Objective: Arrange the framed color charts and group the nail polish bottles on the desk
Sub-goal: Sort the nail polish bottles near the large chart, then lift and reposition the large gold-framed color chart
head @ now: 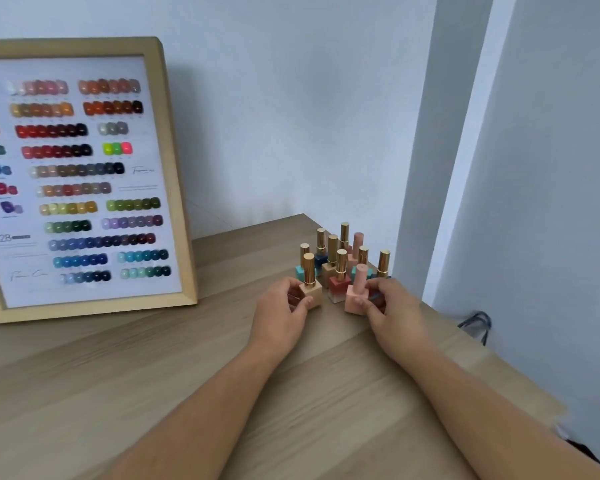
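Note:
A framed color chart with a pale wooden frame leans upright against the wall at the left of the desk. Several nail polish bottles with gold caps stand clustered near the desk's far right corner. My left hand grips a beige square bottle with a gold cap at the cluster's front left. My right hand holds a pink bottle with a pink cap at the front right. A red gradient bottle stands between the two.
The wooden desk ends at a right edge beside a grey wall. A dark cable hangs beyond that edge. The wall stands just behind the bottles.

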A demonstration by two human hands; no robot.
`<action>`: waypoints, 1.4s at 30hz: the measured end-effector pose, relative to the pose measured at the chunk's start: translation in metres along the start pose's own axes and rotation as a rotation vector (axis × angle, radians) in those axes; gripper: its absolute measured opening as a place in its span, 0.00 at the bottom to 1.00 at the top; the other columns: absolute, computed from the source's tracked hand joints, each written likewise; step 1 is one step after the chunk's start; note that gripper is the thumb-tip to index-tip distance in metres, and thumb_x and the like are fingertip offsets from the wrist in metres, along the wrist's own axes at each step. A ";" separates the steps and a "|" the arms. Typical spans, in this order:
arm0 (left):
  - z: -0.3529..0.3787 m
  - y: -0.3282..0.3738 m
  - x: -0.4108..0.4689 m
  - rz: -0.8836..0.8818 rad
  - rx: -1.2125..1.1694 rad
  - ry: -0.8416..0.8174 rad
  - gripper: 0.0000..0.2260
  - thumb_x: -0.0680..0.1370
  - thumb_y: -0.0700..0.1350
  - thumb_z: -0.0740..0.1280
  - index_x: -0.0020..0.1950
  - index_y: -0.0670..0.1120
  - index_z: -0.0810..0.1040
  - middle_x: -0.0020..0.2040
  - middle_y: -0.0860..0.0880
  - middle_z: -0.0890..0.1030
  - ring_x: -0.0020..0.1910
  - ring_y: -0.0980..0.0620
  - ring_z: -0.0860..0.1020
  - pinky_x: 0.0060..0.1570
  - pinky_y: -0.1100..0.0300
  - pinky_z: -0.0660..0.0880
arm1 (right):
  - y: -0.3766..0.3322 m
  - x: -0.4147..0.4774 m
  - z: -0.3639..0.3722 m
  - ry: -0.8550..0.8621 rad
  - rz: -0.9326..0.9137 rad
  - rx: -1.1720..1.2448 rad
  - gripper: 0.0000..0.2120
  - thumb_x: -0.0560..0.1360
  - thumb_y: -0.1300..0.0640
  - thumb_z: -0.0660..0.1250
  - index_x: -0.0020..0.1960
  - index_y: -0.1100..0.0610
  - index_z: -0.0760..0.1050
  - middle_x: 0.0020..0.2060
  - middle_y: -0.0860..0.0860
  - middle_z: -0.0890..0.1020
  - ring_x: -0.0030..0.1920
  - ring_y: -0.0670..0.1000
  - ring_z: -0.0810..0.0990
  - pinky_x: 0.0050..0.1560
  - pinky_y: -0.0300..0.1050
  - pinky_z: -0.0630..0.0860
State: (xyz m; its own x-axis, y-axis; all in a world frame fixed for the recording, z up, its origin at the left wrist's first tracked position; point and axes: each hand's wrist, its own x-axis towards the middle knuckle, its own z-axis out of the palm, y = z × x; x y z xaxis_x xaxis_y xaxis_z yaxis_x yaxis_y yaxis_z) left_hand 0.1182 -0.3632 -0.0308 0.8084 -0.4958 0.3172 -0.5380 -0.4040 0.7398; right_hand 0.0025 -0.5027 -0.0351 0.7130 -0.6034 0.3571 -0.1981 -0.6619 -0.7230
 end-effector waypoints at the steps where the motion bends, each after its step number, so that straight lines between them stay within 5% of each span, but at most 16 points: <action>1: 0.000 0.000 0.000 0.001 0.009 0.001 0.09 0.74 0.44 0.69 0.54 0.49 0.77 0.46 0.52 0.79 0.42 0.58 0.75 0.40 0.67 0.69 | 0.001 0.001 0.000 -0.003 0.005 -0.007 0.11 0.74 0.56 0.67 0.56 0.54 0.75 0.47 0.48 0.75 0.47 0.47 0.72 0.48 0.39 0.67; 8: -0.003 0.000 -0.004 -0.025 -0.033 -0.001 0.16 0.73 0.45 0.70 0.59 0.47 0.74 0.46 0.53 0.78 0.42 0.58 0.75 0.41 0.68 0.71 | -0.004 -0.005 0.000 0.053 0.001 0.017 0.16 0.73 0.56 0.68 0.60 0.53 0.72 0.51 0.48 0.74 0.44 0.45 0.71 0.43 0.35 0.67; 12: -0.021 -0.012 -0.018 -0.017 -0.024 0.033 0.18 0.73 0.47 0.70 0.61 0.49 0.72 0.47 0.54 0.75 0.44 0.60 0.74 0.42 0.68 0.71 | -0.015 -0.018 -0.004 0.183 -0.057 0.119 0.17 0.71 0.52 0.70 0.57 0.44 0.67 0.50 0.43 0.71 0.44 0.41 0.70 0.41 0.30 0.66; 14: -0.037 -0.022 -0.027 0.010 -0.011 0.070 0.17 0.73 0.48 0.70 0.60 0.51 0.72 0.46 0.55 0.76 0.45 0.59 0.75 0.44 0.65 0.72 | -0.024 -0.025 0.000 0.146 -0.149 0.115 0.16 0.72 0.52 0.69 0.51 0.39 0.65 0.48 0.41 0.71 0.44 0.40 0.71 0.40 0.31 0.67; 19: -0.096 -0.059 -0.048 0.033 0.032 0.201 0.15 0.72 0.47 0.71 0.57 0.51 0.74 0.47 0.55 0.77 0.46 0.59 0.75 0.42 0.67 0.70 | -0.060 -0.024 0.040 0.016 -0.269 0.172 0.17 0.70 0.53 0.71 0.55 0.45 0.68 0.47 0.39 0.71 0.43 0.42 0.73 0.43 0.32 0.70; 32: -0.258 -0.193 -0.079 -0.268 0.147 0.599 0.26 0.72 0.48 0.71 0.67 0.47 0.67 0.58 0.48 0.74 0.54 0.54 0.71 0.55 0.58 0.68 | -0.153 0.009 0.187 -0.197 -0.218 0.318 0.31 0.73 0.50 0.67 0.71 0.47 0.56 0.69 0.50 0.65 0.67 0.50 0.66 0.67 0.56 0.67; 37: -0.281 -0.223 -0.057 -0.295 0.102 0.625 0.30 0.72 0.48 0.71 0.70 0.49 0.63 0.65 0.48 0.70 0.60 0.54 0.70 0.61 0.56 0.67 | -0.161 0.031 0.208 -0.112 -0.195 0.349 0.29 0.73 0.50 0.67 0.70 0.49 0.60 0.65 0.51 0.70 0.63 0.51 0.71 0.63 0.56 0.72; 42: -0.294 -0.244 -0.023 -0.297 0.059 0.614 0.33 0.71 0.49 0.72 0.72 0.48 0.60 0.69 0.47 0.68 0.66 0.51 0.68 0.65 0.51 0.67 | -0.158 0.047 0.221 -0.052 -0.193 0.380 0.25 0.73 0.52 0.67 0.67 0.48 0.63 0.58 0.51 0.74 0.54 0.50 0.75 0.48 0.43 0.75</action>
State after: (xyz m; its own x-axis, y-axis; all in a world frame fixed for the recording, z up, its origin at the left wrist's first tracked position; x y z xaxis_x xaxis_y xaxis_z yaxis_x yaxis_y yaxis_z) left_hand 0.3013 -0.0276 -0.0444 0.9031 0.1616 0.3979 -0.2705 -0.5057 0.8192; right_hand 0.2162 -0.3285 -0.0345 0.7476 -0.4545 0.4842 0.1973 -0.5442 -0.8154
